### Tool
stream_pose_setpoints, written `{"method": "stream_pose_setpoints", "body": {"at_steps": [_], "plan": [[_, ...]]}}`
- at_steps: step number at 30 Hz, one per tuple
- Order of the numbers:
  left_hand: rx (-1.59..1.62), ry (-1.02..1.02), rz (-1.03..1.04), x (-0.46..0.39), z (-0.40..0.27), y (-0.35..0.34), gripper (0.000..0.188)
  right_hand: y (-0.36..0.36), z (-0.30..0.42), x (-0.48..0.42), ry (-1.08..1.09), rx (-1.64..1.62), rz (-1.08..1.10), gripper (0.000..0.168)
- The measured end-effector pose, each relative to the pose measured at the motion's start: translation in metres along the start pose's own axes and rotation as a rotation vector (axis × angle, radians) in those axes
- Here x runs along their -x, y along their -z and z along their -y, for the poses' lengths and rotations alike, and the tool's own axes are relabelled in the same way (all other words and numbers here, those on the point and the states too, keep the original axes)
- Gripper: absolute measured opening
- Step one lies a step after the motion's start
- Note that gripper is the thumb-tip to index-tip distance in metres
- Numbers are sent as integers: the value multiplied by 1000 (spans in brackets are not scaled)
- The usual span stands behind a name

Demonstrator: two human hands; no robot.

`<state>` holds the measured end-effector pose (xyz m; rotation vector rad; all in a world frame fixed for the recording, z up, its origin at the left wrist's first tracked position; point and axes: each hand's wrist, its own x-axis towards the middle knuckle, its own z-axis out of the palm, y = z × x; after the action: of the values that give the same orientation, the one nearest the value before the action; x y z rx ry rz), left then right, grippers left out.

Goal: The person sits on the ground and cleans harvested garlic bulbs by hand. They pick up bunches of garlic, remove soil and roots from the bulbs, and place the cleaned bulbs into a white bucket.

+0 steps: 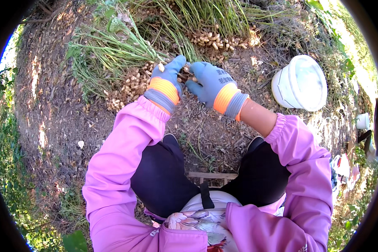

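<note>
My left hand (167,74), in a blue-grey coated glove with an orange cuff, grips a peanut plant (157,56) near the base of its stems. Leafy green stems trail away to the upper left. My right hand (211,82), gloved alike, has thumb and fingertips closed around the root end, where a few pods show between the two hands. One pale peanut pod (161,67) lies against the left glove. Beside my left wrist, a heap of peanut pods (134,83) is on the ground, some still on roots. What the right fingertips pinch is partly hidden.
More peanut plants (208,19) lie at the far side, with pods (219,41) at their root ends. A white plastic bucket (286,85) stands to the right; a smaller white bucket (363,121) is farther off. Between my legs shows a wooden slatted piece (212,175).
</note>
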<state>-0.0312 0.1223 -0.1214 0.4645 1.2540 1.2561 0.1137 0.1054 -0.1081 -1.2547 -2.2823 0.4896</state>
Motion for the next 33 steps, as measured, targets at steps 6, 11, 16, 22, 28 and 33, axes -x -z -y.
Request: {"method": "stream_pose_setpoints", "body": {"at_steps": [6,11,16,22,28,33], "plan": [[-256,-55,-99,13,-8,-8,23,8,-6,-3,-109,-178,151,29],[-243,-126,-60,8,-3,-6,35,0,-7,2,-45,-56,0,27],[-194,-59,-23,6,-6,-2,22,16,-5,1,-50,-197,222,21],[-520,-110,13,17,-8,-11,20,30,-26,4,296,-180,279,17],[-146,-71,124,18,-1,-18,32,46,-19,11,303,-219,304,18],[-415,-218,211,-1,11,-7,27,49,-22,17,268,-175,356,16]]}}
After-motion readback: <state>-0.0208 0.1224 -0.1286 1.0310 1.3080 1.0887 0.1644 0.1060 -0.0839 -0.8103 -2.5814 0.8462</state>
